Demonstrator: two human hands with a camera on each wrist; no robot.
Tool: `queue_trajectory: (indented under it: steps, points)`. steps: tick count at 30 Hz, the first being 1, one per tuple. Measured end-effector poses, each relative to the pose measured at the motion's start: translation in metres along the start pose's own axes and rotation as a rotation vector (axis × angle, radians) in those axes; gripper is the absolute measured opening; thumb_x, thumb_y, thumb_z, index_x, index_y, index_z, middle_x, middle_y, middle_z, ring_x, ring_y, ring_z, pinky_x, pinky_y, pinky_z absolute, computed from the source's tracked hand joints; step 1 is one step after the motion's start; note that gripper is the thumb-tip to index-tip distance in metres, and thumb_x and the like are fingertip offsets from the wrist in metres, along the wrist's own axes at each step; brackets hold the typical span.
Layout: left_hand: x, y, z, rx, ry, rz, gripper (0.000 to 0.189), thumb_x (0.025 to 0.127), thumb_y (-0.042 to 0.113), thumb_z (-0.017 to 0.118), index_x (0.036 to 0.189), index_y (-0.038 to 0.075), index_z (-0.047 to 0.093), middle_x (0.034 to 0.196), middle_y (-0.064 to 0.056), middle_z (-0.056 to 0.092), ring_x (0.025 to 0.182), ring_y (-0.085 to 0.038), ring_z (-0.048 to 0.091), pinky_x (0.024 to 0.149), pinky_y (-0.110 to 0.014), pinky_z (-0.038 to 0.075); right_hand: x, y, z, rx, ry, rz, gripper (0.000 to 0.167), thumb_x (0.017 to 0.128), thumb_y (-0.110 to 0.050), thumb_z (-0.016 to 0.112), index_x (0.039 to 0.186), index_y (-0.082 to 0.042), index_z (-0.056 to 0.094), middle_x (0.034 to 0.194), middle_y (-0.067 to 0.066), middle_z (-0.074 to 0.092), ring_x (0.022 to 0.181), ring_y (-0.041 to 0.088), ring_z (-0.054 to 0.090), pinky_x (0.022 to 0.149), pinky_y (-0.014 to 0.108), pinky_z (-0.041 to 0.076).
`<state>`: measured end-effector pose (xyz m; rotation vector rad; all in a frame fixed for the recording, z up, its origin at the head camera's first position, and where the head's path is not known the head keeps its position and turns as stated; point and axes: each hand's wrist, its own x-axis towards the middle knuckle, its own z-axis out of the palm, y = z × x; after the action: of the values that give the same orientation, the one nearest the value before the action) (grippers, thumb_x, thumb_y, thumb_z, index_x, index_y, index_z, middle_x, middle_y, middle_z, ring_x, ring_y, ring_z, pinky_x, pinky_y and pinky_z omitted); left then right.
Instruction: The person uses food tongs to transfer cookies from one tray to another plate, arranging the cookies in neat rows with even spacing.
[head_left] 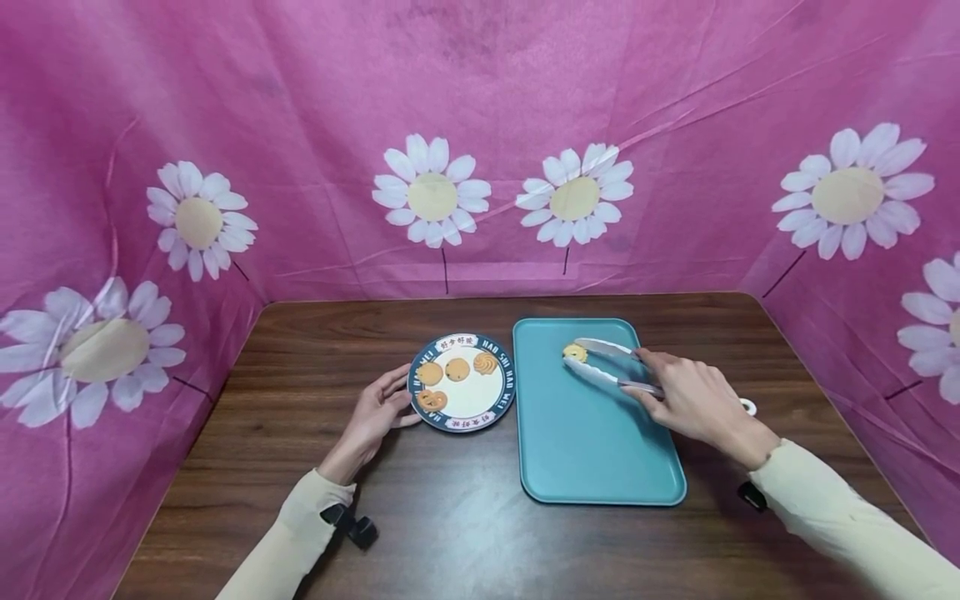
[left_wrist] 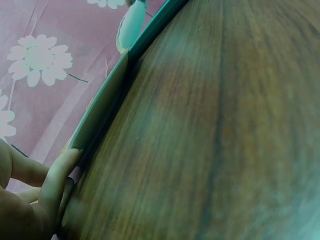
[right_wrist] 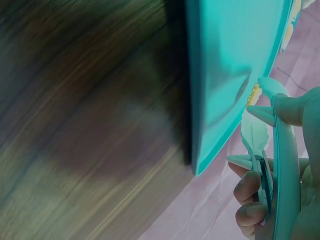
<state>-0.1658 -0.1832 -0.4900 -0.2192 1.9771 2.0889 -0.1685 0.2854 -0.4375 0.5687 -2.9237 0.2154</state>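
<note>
My left hand (head_left: 377, 410) holds the left rim of a round plate (head_left: 480, 398), thumb toward the near side and fingers along the far side. The plate has a navy lettered border and carries several cookies, among them a swirled cookie (head_left: 485, 363) and a pretzel-shaped cookie (head_left: 431, 401). In my right hand (head_left: 693, 396) is a pair of tongs (head_left: 600, 374), gripped over the teal tray (head_left: 585, 454). A small yellow cookie (head_left: 574, 353) lies between the tong tips at the tray's far part; the right wrist view also shows the cookie (right_wrist: 254, 95) there.
The tray stands just right of the plate on a dark wooden table (head_left: 300, 350). Pink cloth (head_left: 495, 75) with large daisies hangs behind the table and at both sides. A black wrist device (head_left: 351, 527) sits at the left sleeve.
</note>
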Motion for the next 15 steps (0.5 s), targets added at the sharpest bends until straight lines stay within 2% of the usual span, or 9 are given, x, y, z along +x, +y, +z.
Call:
queue_trajectory:
  steps: [7, 15]
  points:
    - [0.0, 0.0, 0.001, -0.001, 0.007, -0.005, 0.057, 0.104, -0.007, 0.044, 0.159, 0.003, 0.038, 0.162, -0.026, 0.042, 0.115, -0.021, 0.066, 0.087, -0.033, 0.068, 0.001, -0.017, 0.0, 0.017, 0.041, -0.046, 0.061, 0.092, -0.048, 0.075, 0.135, -0.006, 0.064, 0.083, 0.007, 0.068, 0.057, 0.012, 0.048, 0.041, 0.03, 0.043]
    - [0.0, 0.001, 0.001, 0.005, 0.008, -0.007, 0.057, 0.104, -0.007, 0.045, 0.159, 0.004, 0.038, 0.162, -0.024, 0.042, 0.115, -0.022, 0.066, 0.087, -0.032, 0.068, 0.007, -0.034, 0.001, 0.033, 0.069, -0.115, 0.059, 0.091, -0.048, 0.077, 0.133, -0.007, 0.065, 0.078, 0.005, 0.068, 0.057, 0.009, 0.048, 0.04, 0.026, 0.043]
